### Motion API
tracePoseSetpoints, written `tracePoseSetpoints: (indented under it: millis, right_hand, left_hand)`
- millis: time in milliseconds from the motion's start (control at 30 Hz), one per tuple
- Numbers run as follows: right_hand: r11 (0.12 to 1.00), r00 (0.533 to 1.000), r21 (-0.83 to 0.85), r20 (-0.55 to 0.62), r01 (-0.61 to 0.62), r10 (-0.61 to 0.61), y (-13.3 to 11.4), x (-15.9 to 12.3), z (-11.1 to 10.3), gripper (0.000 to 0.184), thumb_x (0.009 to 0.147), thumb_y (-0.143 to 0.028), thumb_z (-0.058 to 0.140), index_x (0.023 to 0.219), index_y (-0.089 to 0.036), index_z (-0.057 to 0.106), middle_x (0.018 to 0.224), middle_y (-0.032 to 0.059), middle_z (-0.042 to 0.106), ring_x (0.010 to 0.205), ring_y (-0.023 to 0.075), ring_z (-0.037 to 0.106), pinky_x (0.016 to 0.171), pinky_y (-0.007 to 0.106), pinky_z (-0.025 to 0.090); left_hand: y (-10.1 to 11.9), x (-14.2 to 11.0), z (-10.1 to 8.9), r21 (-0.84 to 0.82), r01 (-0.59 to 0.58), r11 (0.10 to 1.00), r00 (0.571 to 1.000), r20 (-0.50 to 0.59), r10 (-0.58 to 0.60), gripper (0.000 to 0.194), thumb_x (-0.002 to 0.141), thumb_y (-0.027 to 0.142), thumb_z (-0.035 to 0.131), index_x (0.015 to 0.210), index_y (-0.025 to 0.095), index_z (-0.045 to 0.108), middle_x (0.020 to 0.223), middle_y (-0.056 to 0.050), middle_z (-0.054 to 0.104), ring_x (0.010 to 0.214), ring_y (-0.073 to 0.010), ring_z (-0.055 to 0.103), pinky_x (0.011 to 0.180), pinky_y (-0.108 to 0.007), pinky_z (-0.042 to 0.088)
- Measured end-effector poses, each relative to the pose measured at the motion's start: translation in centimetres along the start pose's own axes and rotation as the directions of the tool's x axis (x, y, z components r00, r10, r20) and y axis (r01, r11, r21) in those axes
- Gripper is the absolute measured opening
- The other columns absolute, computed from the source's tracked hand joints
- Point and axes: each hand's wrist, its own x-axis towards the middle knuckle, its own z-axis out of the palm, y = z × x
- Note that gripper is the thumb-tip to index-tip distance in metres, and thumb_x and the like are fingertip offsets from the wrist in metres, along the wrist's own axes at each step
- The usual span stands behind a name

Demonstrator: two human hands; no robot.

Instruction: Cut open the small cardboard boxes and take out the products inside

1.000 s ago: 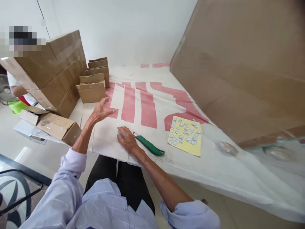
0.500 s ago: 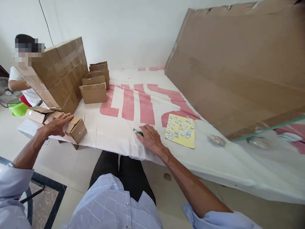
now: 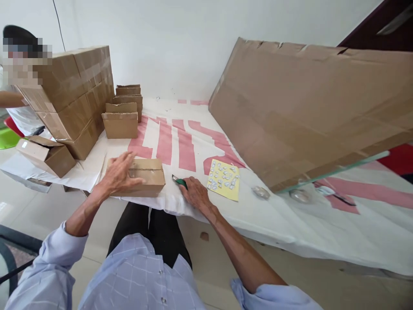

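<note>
My left hand point(image 3: 120, 174) is on the near closed cardboard box point(image 3: 148, 170), its fingers over the left part and its thumb along the near side. The box lies flat at the table's front edge, with a seam across its top; my hand covers its left end. My right hand point(image 3: 196, 193) rests on the cloth just right of the box, wrapped round a green utility knife point(image 3: 181, 182). The knife's blade end points left toward the box. Close to the right of that hand lies a yellow sheet point(image 3: 234, 193) bearing several small pale stickers.
Stacked cardboard boxes point(image 3: 75, 99) stand at the left, with open boxes point(image 3: 121, 125) beside them. Another box point(image 3: 48, 157) sits at the left edge. A large cardboard panel point(image 3: 306, 112) leans at right, near tape rolls point(image 3: 260, 192). A co-worker point(image 3: 19, 107) is behind the stack.
My left hand has brought the cardboard box rightward along the table's front edge, in front of me. My right hand still holds the knife. The view has turned somewhat to the right.
</note>
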Motion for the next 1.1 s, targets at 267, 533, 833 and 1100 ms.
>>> tracePoseSetpoints:
  millis: [267,533,833,1100]
  right_hand:
    - [0.867,0.971,0.492,-0.236,0.08,0.044,-2.6,1.9,-5.1,0.044,0.109,-0.048,0.042,0.124,-0.02,0.072,0.101,0.0104,0.076,0.084,0.0271,0.07,0.077,0.039,0.057]
    - [0.744,0.941,0.586,-0.105,0.32,-0.321,-9.8,2.8,-12.4,0.037,0.107,-0.046,0.058,0.121,-0.021,0.082,0.104,0.0082,0.081,0.091,0.0244,0.074,0.084,0.038,0.059]
    - [0.78,0.841,0.456,0.116,0.428,-0.529,-15.1,4.1,-15.3,0.035,0.111,-0.037,0.053,0.106,-0.02,0.083,0.091,0.0056,0.079,0.08,0.0184,0.065,0.077,0.032,0.046]
    - [0.829,0.804,0.277,0.23,0.486,-0.548,-16.8,5.0,-15.8,0.031,0.112,-0.031,0.054,0.103,-0.021,0.082,0.095,0.0052,0.08,0.082,0.0178,0.063,0.077,0.031,0.042]
  left_hand:
    - [-6.3,-2.8,-1.1,-0.53,0.265,0.805,0.94,-0.043,-0.338,0.081,0.062,0.058,0.098,0.127,0.024,0.064,0.161,-0.017,0.062,0.151,-0.0424,0.06,0.12,-0.05,0.054]
    - [-6.7,-3.9,2.8,-0.809,0.146,0.569,0.848,-0.194,-0.493,0.07,0.057,0.044,0.099,0.106,0.026,0.053,0.148,-0.015,0.071,0.144,-0.0378,0.067,0.116,-0.046,0.056]
    - [-6.4,-5.0,2.9,-0.81,0.18,0.558,0.906,-0.085,-0.415,0.067,0.061,0.047,0.099,0.103,0.026,0.053,0.145,-0.011,0.074,0.148,-0.0383,0.064,0.119,-0.051,0.051]
    - [-6.0,-5.4,3.2,-0.801,0.166,0.576,0.914,-0.094,-0.394,0.064,0.066,0.05,0.096,0.1,0.026,0.047,0.157,-0.016,0.069,0.144,-0.0391,0.067,0.114,-0.055,0.054]
